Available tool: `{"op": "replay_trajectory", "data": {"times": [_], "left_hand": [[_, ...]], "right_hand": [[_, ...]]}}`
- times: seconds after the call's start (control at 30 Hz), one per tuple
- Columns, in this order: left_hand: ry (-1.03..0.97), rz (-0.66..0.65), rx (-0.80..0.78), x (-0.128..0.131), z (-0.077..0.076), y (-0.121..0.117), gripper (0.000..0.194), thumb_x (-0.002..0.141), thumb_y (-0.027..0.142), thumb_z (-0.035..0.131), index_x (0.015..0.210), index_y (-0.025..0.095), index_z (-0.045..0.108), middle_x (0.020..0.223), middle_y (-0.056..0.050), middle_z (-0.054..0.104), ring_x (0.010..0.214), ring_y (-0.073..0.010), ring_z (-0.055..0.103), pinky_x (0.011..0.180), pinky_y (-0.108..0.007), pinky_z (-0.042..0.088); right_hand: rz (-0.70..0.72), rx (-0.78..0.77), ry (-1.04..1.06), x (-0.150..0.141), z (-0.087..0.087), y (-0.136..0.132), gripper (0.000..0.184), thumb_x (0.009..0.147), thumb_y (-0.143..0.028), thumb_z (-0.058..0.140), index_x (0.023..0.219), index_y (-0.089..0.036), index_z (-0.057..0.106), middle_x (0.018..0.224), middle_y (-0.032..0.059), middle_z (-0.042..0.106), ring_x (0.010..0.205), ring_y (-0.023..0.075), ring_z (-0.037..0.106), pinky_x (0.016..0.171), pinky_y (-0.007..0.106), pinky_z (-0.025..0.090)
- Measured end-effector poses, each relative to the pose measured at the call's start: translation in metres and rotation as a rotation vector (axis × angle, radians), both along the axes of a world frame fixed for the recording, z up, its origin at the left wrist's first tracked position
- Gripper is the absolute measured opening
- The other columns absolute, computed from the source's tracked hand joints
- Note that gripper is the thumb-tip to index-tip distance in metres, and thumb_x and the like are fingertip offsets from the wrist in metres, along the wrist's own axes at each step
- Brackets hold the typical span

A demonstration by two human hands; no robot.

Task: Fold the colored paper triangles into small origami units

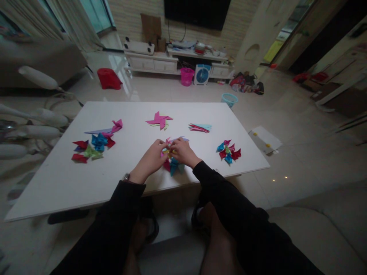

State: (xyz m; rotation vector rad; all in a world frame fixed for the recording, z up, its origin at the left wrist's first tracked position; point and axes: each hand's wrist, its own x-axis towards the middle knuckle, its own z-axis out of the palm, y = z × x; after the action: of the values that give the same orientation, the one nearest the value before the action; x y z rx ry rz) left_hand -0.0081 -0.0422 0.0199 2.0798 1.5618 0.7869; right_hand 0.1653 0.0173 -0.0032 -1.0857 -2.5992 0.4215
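Note:
Both of my hands meet over the near middle of a white table [120, 179]. My left hand [151, 157] and my right hand [185, 152] have their fingers pinched on a small multicoloured folded-paper piece [173, 163], whose blue and pink points stick out below the fingers. Black sleeves cover both forearms.
Other folded paper lies about: a red, blue and green cluster [93, 147] at the left, a pink pinwheel [159, 120] in the middle, flat pink and teal sheets [200, 127] beyond, a red and blue cluster [229, 151] at the right. A sofa edge [323, 221] is at my right.

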Motion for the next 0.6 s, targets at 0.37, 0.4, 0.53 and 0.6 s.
{"op": "replay_trajectory", "data": {"times": [0.37,0.4,0.53,0.6], "left_hand": [[0.083,-0.058,-0.062,0.022,0.001,0.013,0.024,0.086,0.025,0.054,0.105,0.018,0.068,0.113,-0.010,0.058,0.109,-0.0272,0.061,0.105,-0.043,0.048],[0.089,-0.065,-0.063,0.024,0.001,0.014,0.024,0.087,0.026,0.054,0.105,0.018,0.068,0.113,-0.010,0.059,0.109,-0.0273,0.061,0.105,-0.043,0.048],[0.126,-0.095,-0.099,0.029,0.001,0.017,0.025,0.090,0.027,0.052,0.105,0.017,0.069,0.111,-0.011,0.062,0.106,-0.0269,0.063,0.101,-0.042,0.049],[0.139,-0.108,-0.115,0.031,0.000,0.019,0.025,0.089,0.026,0.051,0.105,0.017,0.069,0.110,-0.010,0.063,0.104,-0.0265,0.063,0.099,-0.042,0.050]], "right_hand": [[-0.294,0.054,0.067,0.057,-0.002,0.023,0.010,0.090,-0.024,0.067,0.082,-0.020,0.073,0.091,0.0054,0.072,0.098,0.0233,0.058,0.086,0.036,0.037],[-0.357,0.053,0.094,0.067,-0.002,0.027,0.011,0.089,-0.023,0.066,0.082,-0.020,0.073,0.090,0.0051,0.073,0.096,0.0227,0.059,0.086,0.036,0.038],[-0.658,0.054,0.190,0.117,-0.006,0.047,0.014,0.090,-0.026,0.062,0.087,-0.021,0.075,0.089,0.0045,0.075,0.087,0.0202,0.063,0.082,0.032,0.042],[-0.808,0.080,0.195,0.146,-0.009,0.054,0.017,0.090,-0.028,0.060,0.090,-0.021,0.076,0.090,0.0050,0.076,0.087,0.0207,0.064,0.080,0.032,0.042]]}}
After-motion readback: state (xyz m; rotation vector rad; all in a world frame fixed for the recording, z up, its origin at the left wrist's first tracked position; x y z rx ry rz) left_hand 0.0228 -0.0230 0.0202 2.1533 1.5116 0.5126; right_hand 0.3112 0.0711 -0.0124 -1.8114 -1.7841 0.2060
